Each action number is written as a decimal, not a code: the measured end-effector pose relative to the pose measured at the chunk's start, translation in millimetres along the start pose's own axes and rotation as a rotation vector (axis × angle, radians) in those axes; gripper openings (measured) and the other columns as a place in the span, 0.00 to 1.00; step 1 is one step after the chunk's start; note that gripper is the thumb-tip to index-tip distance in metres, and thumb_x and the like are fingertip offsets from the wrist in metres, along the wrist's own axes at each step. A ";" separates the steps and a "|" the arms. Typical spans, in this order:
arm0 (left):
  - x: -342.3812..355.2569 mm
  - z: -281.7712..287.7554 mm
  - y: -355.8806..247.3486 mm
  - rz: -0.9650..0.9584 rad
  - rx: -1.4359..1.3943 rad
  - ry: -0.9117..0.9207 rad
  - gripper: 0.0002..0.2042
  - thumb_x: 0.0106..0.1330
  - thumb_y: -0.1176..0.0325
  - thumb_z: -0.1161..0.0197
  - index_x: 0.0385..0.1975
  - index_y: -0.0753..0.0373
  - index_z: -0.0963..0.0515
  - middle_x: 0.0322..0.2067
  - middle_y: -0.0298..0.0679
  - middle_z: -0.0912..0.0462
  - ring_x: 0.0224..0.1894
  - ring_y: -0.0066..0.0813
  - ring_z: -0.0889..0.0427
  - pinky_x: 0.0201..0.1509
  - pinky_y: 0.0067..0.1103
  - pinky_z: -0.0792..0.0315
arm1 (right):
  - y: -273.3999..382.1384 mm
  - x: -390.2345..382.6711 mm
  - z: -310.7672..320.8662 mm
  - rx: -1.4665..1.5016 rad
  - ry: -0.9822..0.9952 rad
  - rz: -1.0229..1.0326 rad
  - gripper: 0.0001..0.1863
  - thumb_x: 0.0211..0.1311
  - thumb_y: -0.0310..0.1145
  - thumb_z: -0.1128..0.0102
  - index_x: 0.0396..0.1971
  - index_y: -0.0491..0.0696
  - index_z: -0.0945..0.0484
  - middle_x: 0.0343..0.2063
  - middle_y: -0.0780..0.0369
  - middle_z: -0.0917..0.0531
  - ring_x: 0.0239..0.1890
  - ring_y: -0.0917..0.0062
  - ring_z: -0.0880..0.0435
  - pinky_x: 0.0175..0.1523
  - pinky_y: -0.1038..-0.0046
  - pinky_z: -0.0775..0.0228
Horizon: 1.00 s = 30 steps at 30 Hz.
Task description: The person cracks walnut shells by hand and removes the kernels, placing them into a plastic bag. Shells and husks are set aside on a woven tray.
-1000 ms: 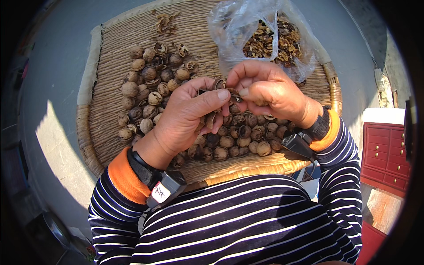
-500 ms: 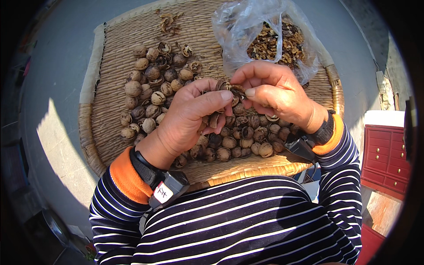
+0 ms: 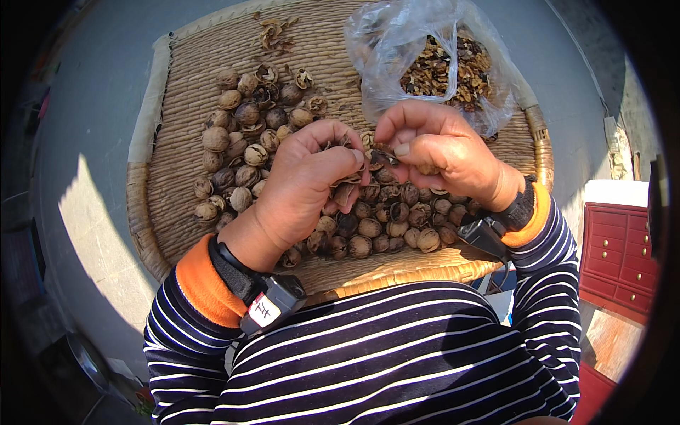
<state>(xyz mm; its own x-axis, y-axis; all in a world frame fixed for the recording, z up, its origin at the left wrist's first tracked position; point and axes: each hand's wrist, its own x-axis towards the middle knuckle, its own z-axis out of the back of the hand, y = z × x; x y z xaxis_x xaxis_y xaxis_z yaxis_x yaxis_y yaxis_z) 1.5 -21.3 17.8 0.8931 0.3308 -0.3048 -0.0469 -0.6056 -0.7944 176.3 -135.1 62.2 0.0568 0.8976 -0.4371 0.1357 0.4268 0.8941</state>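
My left hand (image 3: 304, 184) is closed around several broken walnut shell pieces (image 3: 346, 191), which poke out past the fingers. Close beside it, my right hand (image 3: 443, 152) pinches a dark piece of cracked walnut (image 3: 383, 156) between thumb and index finger. A paler bit shows under the curled fingers of that hand, too small to name. Beneath both hands, whole and cracked walnuts (image 3: 369, 227) lie spread over a woven mat (image 3: 205, 53). Beyond my right hand sits a clear plastic bag (image 3: 382, 60) holding shelled walnut kernels (image 3: 471, 71).
Shell scraps (image 3: 273, 34) lie at the mat's far edge. The mat has a raised woven rim (image 3: 145, 234). To the right stands a small red drawer cabinet (image 3: 616, 248). A round metal pan (image 3: 88, 361) is at the lower left.
My hands have drawn slightly apart, and the walnut piece in my right hand now sits away from the left fingers. The view has shifted a little.
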 end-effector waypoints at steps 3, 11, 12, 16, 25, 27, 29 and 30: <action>0.4 -0.2 0.4 0.026 0.017 -0.041 0.05 0.63 0.71 0.44 0.35 0.65 0.27 0.24 0.41 0.22 0.15 0.23 0.29 0.16 0.14 0.37 | -0.7 0.2 -0.8 -0.018 -0.003 0.022 0.13 0.57 0.28 0.49 0.43 0.42 0.27 0.22 0.63 0.24 0.18 0.88 0.31 0.19 0.87 0.45; 1.8 -3.5 4.0 0.086 -0.055 0.005 0.02 0.63 0.75 0.44 0.33 0.63 0.28 0.24 0.40 0.22 0.14 0.21 0.29 0.15 0.14 0.37 | -1.5 0.6 -1.8 -0.030 0.011 -0.008 0.14 0.55 0.30 0.48 0.42 0.43 0.26 0.21 0.62 0.23 0.15 0.89 0.33 0.19 0.87 0.44; 1.9 -3.5 4.0 0.077 -0.050 0.018 0.02 0.62 0.75 0.44 0.33 0.63 0.28 0.24 0.40 0.22 0.14 0.21 0.29 0.15 0.14 0.38 | -1.7 0.5 -2.5 -0.040 0.017 -0.007 0.14 0.55 0.31 0.47 0.41 0.43 0.26 0.21 0.62 0.23 0.16 0.89 0.33 0.19 0.87 0.44; 1.0 -3.7 3.5 0.079 0.005 0.019 0.02 0.62 0.75 0.45 0.32 0.63 0.28 0.23 0.40 0.22 0.14 0.21 0.30 0.14 0.14 0.39 | -1.9 -0.7 -5.5 -0.048 -0.006 -0.021 0.15 0.53 0.32 0.46 0.40 0.42 0.25 0.22 0.64 0.23 0.19 0.88 0.30 0.20 0.87 0.43; 1.4 -0.6 1.6 0.055 -0.007 -0.050 0.02 0.62 0.74 0.48 0.30 0.62 0.28 0.24 0.40 0.23 0.15 0.23 0.30 0.16 0.14 0.39 | 5.9 -2.2 1.2 -0.093 -0.064 -0.022 0.15 0.53 0.30 0.46 0.41 0.42 0.25 0.23 0.65 0.23 0.22 0.88 0.28 0.21 0.88 0.43; 1.9 0.1 1.2 0.035 -0.024 -0.074 0.03 0.62 0.74 0.48 0.30 0.62 0.28 0.25 0.41 0.23 0.16 0.23 0.30 0.17 0.15 0.38 | 15.1 -9.6 11.8 -0.162 -0.077 0.091 0.14 0.54 0.29 0.47 0.41 0.41 0.25 0.23 0.64 0.22 0.20 0.89 0.29 0.20 0.88 0.44; 2.2 2.0 -0.2 -0.001 -0.058 -0.087 0.03 0.62 0.73 0.48 0.29 0.62 0.28 0.26 0.41 0.23 0.16 0.24 0.30 0.18 0.15 0.37 | 24.8 -21.5 26.8 -0.143 -0.167 0.279 0.14 0.56 0.28 0.47 0.42 0.39 0.26 0.23 0.63 0.22 0.17 0.89 0.32 0.19 0.89 0.46; 2.8 2.4 -0.6 -0.026 -0.068 -0.095 0.03 0.62 0.73 0.48 0.29 0.62 0.27 0.25 0.40 0.23 0.15 0.23 0.29 0.16 0.15 0.39 | 27.9 -27.8 35.2 -0.072 -0.216 0.421 0.13 0.58 0.27 0.48 0.42 0.38 0.26 0.23 0.63 0.21 0.15 0.90 0.34 0.18 0.89 0.46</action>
<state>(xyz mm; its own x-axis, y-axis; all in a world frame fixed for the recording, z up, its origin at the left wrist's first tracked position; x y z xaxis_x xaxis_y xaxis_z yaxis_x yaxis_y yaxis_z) 2.9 -18.3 16.2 0.8473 0.4117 -0.3356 0.0091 -0.6430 -0.7658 213.4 -152.0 95.8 0.2978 0.9539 -0.0384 -0.0116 0.0439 0.9990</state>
